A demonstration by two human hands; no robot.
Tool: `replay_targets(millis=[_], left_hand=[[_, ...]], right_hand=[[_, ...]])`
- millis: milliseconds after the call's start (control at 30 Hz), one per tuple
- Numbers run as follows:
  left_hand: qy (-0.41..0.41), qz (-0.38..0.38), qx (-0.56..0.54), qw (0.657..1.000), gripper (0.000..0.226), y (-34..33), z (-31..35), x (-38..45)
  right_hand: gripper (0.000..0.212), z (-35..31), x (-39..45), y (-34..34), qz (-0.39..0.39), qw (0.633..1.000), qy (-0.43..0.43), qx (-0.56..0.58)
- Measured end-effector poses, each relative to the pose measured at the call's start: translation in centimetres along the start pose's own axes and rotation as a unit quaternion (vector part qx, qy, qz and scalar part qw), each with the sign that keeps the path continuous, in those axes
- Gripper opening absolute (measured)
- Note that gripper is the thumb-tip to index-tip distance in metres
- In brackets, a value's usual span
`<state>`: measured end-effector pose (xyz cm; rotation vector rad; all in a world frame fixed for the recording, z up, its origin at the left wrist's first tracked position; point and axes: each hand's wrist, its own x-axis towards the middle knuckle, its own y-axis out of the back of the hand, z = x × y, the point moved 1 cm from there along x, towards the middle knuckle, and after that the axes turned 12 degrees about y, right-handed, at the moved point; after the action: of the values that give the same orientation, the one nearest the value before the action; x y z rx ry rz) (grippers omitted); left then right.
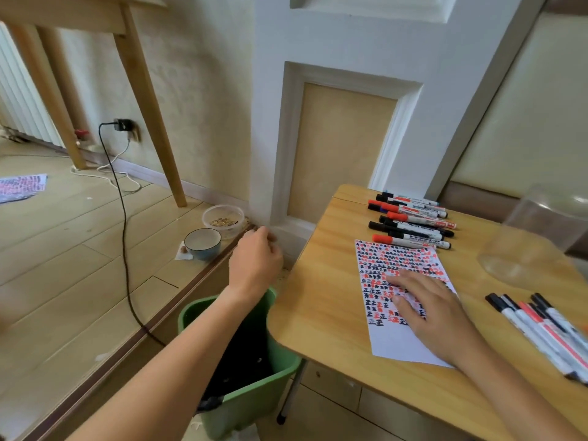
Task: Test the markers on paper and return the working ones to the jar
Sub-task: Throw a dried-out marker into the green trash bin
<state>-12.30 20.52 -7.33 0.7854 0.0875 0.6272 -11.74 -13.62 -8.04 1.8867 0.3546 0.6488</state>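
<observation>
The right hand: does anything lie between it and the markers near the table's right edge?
Nothing visible does. The right hand rests flat on the paper, and only bare table separates it from those markers.

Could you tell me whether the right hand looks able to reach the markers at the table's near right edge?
Probably yes: the right hand lies flat on the paper, and bare table separates it from those markers.
</observation>
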Motion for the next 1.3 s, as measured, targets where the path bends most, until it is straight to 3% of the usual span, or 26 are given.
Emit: replay_targets(millis=[67,167,300,467,567,767,1067,1300], left_hand=[[-0.050,0.011,-0.061,0.997,0.021,-0.5,3.3,-1.4],[-0.134,-0.056,-0.078,0.986,0.025,-2.1,7.6,-3.8],[-0.248,-0.157,0.015,0.956,0.035,-6.3,10.6,-5.3],[-0.309,-0.180,0.128,0.925,0.040,-9.7,10.3,-5.2],[-0.313,-0.177,0.134,0.924,0.043,-10.0,9.8,-5.3],[-0.303,-0.186,0.133,0.925,0.045,-10.3,9.6,-5.2],[-0.305,-0.181,0.126,0.926,0.044,-10.3,9.7,-5.4],[-0.299,-0.184,0.112,0.929,0.043,-10.0,9.8,-5.3]], right_hand=[[0.048,0.0,0.0,0.0,-0.003,1.000,0.001,-0.006],[0.044,-0.2,0.0,0.2,-0.005,1.000,0.003,-0.006],[0.045,-0.5,0.1,0.5,-0.005,1.000,0.002,-0.006],[0.033,-0.2,0.8,1.5,0.006,0.999,0.003,0.041],[0.018,0.4,2.7,2.8,0.032,0.998,-0.016,0.045],[0.017,2.4,9.3,2.8,0.108,0.993,-0.040,-0.039],[0.020,3.5,13.0,0.3,0.064,0.983,0.054,-0.161],[0.018,2.1,10.8,2.0,0.146,0.950,0.154,-0.228]])
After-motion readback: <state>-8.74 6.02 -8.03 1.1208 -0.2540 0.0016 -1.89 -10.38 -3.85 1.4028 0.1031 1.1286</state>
